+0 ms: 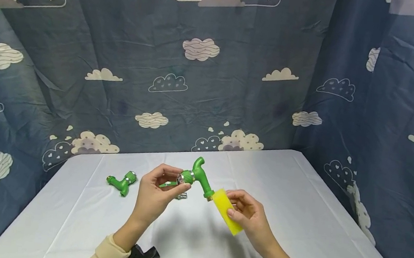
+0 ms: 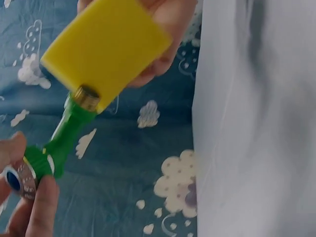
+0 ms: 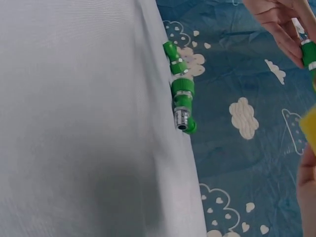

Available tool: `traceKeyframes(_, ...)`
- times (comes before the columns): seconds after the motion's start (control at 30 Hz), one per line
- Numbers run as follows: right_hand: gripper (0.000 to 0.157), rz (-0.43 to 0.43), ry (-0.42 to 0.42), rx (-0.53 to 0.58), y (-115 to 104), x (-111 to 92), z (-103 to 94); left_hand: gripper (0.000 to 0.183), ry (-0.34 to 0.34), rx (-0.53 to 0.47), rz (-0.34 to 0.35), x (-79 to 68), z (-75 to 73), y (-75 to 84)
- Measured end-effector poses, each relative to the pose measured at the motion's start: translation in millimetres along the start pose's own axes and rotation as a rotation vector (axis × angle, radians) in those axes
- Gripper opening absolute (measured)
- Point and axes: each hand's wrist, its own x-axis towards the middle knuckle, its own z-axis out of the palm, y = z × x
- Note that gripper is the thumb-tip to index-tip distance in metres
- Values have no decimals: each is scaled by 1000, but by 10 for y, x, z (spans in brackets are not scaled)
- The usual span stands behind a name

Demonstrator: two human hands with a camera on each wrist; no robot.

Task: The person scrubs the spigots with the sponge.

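Observation:
My left hand (image 1: 153, 193) pinches a green tap (image 1: 202, 178) by its silver-ringed end, thumb on one side and fingers on the other. The tap is lifted above the table, its curved spout pointing up and its brass threaded end (image 2: 87, 98) slanting toward the right. In my right hand (image 1: 254, 219) is a yellow sponge (image 1: 227, 212), gripped between thumb and fingers. One end of the sponge lies right at the brass thread, overlapping it in the left wrist view.
A second green tap (image 1: 123, 183) lies on the white-covered table (image 1: 285, 184), left of my left hand. Behind that hand, another tap with a silver end (image 1: 182, 196) is partly hidden. A dark blue cloud-print curtain (image 1: 133, 39) hangs around the table.

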Motion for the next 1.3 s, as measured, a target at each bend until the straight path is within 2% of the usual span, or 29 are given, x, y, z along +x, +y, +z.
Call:
traceKeyframes(0.1, 37, -68, 69, -12, -4, 2, 18, 32, 11, -37, -84, -36, 71, -19)
traceKeyframes(0.27, 39, -195, 175, -100, -20, 12, 58, 31, -30, -165, -280, -89, 155, -51)
traceKeyframes(0.33, 39, -229, 201, -140, -26, 19, 74, 31, -47, -217, -334, -92, 161, -57)
traceKeyframes(0.43, 39, -245, 263, -174, -31, 37, 83, 31, -64, -241, -367, -81, 139, -59)
traceKeyframes(0.57, 39, -247, 309, -216, -36, 43, 67, 32, -106, -105, -337, -82, 105, -55)
traceKeyframes(0.63, 41, -253, 264, -304, -30, 26, 66, 33, -133, -19, -307, -97, 112, -46)
traceKeyframes(0.7, 44, -301, 177, -427, -12, 8, 74, 34, -176, 49, -264, -119, 134, -37)
traceKeyframes(0.77, 46, -360, 102, -535, 7, -3, 87, 35, -232, 72, -233, -137, 155, -20)
traceKeyframes(0.83, 47, -427, 62, -595, 23, -6, 94, 36, -288, 85, -205, -149, 166, 0)
traceKeyframes(0.97, 48, -495, 55, -600, 29, 0, 91, 35, -380, 84, -179, -143, 157, 52)
traceKeyframes(1.03, 48, -501, 59, -598, 29, 2, 84, 36, -422, 87, -174, -133, 139, 80)
traceKeyframes(1.17, 47, -440, 64, -600, 19, 3, 62, 35, -507, 82, -155, -121, 84, 117)
traceKeyframes(1.23, 42, -337, 41, -564, -5, 2, 42, 34, -548, 50, -133, -117, 60, 124)
traceKeyframes(1.3, 35, -185, -11, -467, -36, 7, 12, 33, -587, 7, -109, -115, 42, 126)
